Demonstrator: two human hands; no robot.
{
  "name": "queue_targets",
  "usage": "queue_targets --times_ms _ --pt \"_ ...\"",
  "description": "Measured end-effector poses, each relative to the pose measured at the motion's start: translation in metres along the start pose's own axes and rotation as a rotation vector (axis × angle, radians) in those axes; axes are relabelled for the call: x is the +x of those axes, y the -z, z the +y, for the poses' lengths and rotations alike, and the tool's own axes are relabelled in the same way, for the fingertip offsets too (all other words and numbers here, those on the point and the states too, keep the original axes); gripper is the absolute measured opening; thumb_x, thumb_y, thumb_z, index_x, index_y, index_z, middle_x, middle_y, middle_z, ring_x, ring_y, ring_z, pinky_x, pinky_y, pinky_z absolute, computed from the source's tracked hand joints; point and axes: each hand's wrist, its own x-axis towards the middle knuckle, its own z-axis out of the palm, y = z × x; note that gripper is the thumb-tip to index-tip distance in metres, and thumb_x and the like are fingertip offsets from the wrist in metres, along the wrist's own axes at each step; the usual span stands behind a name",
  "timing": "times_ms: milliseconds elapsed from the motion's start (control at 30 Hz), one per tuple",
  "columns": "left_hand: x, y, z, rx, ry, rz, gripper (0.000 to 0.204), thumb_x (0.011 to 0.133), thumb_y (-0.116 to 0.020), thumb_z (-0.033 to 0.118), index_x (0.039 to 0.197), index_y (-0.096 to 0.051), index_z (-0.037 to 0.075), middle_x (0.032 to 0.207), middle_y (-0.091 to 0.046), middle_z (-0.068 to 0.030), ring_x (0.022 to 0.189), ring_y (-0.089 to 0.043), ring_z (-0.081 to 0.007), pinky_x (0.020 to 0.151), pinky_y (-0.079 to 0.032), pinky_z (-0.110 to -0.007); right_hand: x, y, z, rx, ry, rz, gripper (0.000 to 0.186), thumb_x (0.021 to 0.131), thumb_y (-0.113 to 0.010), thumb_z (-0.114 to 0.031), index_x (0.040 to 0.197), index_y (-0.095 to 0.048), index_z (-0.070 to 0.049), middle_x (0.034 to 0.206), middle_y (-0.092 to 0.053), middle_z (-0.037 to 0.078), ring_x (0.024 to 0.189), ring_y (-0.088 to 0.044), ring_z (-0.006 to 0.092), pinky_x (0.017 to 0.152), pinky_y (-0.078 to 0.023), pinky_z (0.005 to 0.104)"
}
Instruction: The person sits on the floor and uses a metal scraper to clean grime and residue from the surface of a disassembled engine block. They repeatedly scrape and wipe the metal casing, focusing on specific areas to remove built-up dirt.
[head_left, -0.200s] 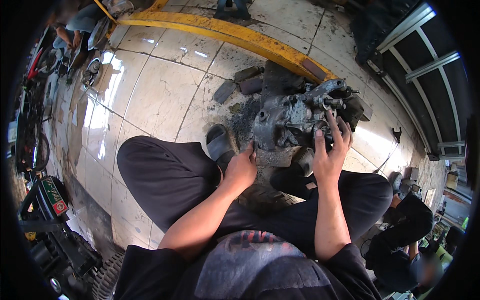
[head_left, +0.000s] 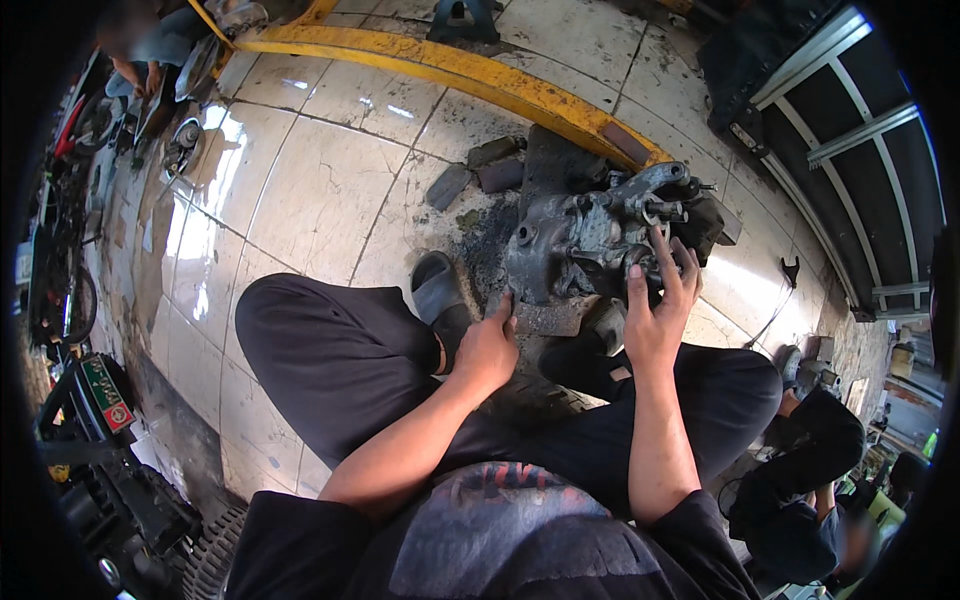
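Observation:
A grimy grey cast-metal assembly (head_left: pixel 545 245), with an arm and pins at its upper right, lies on the floor in front of me. My right hand (head_left: pixel 660 300) reaches its near right side, thumb and fingers bent around a dark round part (head_left: pixel 640 262). My left hand (head_left: pixel 485 350) is beside the near left corner, one finger stretched toward the casting and the others curled under. What those curled fingers hold, if anything, is hidden. Below the casting, between my hands, lies a flat, dirty block (head_left: pixel 550 318).
Dark blocks (head_left: pixel 450 186) lie left of the casting. A yellow metal beam (head_left: pixel 430 68) crosses behind it. My sandalled foot (head_left: pixel 440 290) rests near my left hand. A forked tool (head_left: pixel 790 270) lies to the right. Other people sit at upper left and lower right.
My left hand has shifted slightly right and down. My right hand stays at the round part, with its fingers a little lower. The casting has not visibly moved.

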Motion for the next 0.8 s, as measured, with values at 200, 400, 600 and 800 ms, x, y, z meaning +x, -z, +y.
queue_targets --times_ms 200,400,600,800 --pt "0.007 0.002 0.002 -0.034 -0.017 -0.011 0.051 0.108 -0.049 0.021 0.158 -0.047 0.011 0.104 -0.071 -0.0337 0.101 -0.068 -0.0534 0.090 -0.052 -0.060 0.002 0.000 0.000 0.003 -0.005 0.002 0.050 0.098 -0.071 -0.023 0.147 -0.065 -0.019 0.150 -0.050 0.028 0.149 -0.034 0.0462 0.123 -0.028 0.0548" --pt "0.007 0.009 0.013 -0.091 0.053 -0.045 0.051 0.109 -0.048 0.022 0.158 -0.046 0.008 0.110 -0.070 -0.0360 0.109 -0.066 -0.0531 0.096 -0.051 -0.059 0.001 -0.001 0.000 -0.006 -0.009 0.009 0.050 0.097 -0.070 -0.022 0.147 -0.065 -0.019 0.150 -0.050 0.028 0.149 -0.034 0.0465 0.123 -0.028 0.0556" --pt "0.020 -0.003 -0.002 -0.151 0.059 -0.061 0.051 0.111 -0.049 0.027 0.159 -0.046 0.009 0.103 -0.072 -0.0341 0.100 -0.072 -0.0481 0.089 -0.055 -0.051 0.003 -0.001 -0.003 -0.005 -0.003 0.006 0.051 0.097 -0.070 -0.022 0.147 -0.065 -0.019 0.150 -0.050 0.028 0.149 -0.034 0.0464 0.124 -0.027 0.0561" --pt "0.014 0.019 0.013 -0.446 0.338 -0.322 0.051 0.112 -0.051 0.034 0.158 -0.051 0.013 0.074 -0.064 -0.0139 0.057 -0.063 -0.0258 0.054 -0.052 -0.044 0.003 -0.003 -0.003 -0.003 0.003 0.009 0.051 0.097 -0.071 -0.023 0.148 -0.065 -0.020 0.151 -0.050 0.027 0.149 -0.034 0.0463 0.124 -0.027 0.0565"
